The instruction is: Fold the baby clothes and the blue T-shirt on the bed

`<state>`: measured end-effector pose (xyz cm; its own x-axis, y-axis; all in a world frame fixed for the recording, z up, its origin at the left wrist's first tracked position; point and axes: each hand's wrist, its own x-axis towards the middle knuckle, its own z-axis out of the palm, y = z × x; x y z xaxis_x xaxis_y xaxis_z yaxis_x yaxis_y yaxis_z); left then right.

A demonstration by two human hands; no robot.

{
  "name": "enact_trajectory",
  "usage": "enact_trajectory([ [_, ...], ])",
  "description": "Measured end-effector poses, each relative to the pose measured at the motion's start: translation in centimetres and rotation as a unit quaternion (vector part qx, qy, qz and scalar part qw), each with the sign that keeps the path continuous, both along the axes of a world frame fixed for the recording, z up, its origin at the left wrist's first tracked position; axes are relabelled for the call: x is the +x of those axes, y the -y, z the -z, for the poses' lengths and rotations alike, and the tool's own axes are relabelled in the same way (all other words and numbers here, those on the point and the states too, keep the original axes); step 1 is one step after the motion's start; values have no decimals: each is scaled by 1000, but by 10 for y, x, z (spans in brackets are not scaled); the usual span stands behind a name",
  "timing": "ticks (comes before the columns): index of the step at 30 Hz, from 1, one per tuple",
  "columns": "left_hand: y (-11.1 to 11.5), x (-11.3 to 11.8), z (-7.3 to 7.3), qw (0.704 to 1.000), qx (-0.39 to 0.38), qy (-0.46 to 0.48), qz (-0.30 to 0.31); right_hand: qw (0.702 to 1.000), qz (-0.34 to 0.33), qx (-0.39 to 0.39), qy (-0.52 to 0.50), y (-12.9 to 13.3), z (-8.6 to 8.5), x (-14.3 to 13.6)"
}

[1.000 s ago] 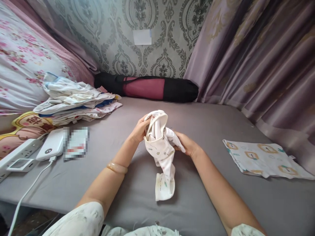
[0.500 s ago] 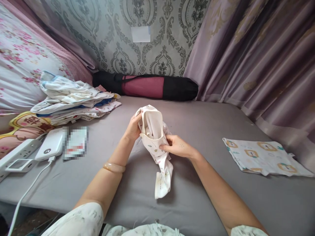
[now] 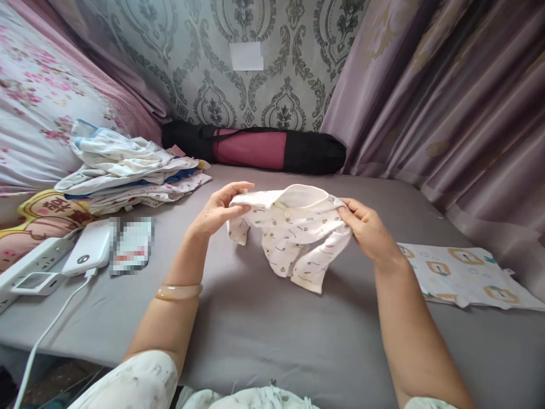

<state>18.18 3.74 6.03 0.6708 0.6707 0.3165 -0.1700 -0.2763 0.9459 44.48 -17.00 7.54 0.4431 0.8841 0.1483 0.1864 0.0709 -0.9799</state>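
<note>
Grey smooth fabric sheeting (image 3: 255, 341) is covering the broad flat surface, and grey damask-patterned wallpaper (image 3: 293, 34) is closing off the far side. At the centre, a small white long-sleeved garment with a fine scattered print (image 3: 293, 218) is hanging above the sheeting, its rounded neck opening facing upward. One sleeve is dangling toward the near right, the other below the left shoulder; whether the lower edge is touching the sheeting, I cannot tell.

The left hand (image 3: 223, 207) is grasping the garment at its left shoulder between thumb and fingers. The right hand (image 3: 366, 227) is gripping the opposite shoulder, its thumb pressing on the near face. A pale amber-toned smooth bangle (image 3: 179, 292) is encircling the left forearm.

To the right, a folded white cloth with orange-brown animal motifs (image 3: 468, 272) is lying flat, partly hidden by the right forearm. To the left, a loose pile of white, blue and pink printed clothes (image 3: 128, 165) is resting on the far part. Nearer, a white rectangular power bank (image 3: 87, 250) is lying between a white plastic power strip (image 3: 38, 261) and a blurred pale packet (image 3: 131, 245); a thin white cable (image 3: 55, 315) is connecting at its near end.

Along the far edge, a long black bag with a maroon middle section (image 3: 251, 149) is lying sideways. Mauve satin-like curtains (image 3: 447, 85) are hanging at far right.
</note>
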Motion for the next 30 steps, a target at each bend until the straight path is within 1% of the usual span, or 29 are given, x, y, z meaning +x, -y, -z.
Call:
enact_trajectory([
  [3, 4, 0, -2, 995, 22, -97, 13, 998, 1, -37, 45, 4, 2, 12],
  [6, 8, 7, 2, 987, 32, -151, 31, 991, 4, -66, 118, 3, 11, 23],
  [10, 7, 14, 10, 988, 21, -143, 59, 978, 6, -66, 196, 0, 21, 34],
  [13, 5, 15, 15, 990, 32, -129, 52, 974, -4, -71, 214, -1, 27, 38],
  [16, 4, 15, 19, 991, 34, -129, 29, 970, 22, -58, 234, -3, 33, 40],
  [18, 5, 16, 22, 991, 13, -131, 7, 972, 39, -41, 229, -7, 37, 39],
  [21, 6, 19, 27, 990, -14, -132, -37, 986, 22, -34, 163, -11, 41, 34],
  [24, 6, 21, 29, 989, 3, -127, -73, 991, 19, -32, 129, -15, 41, 26],
  [27, 7, 22, 29, 989, 9, -120, -82, 990, 35, -31, 131, -17, 41, 20],
  [30, 6, 24, 30, 991, -5, -115, -70, 991, 45, -27, 126, -19, 42, 17],
])
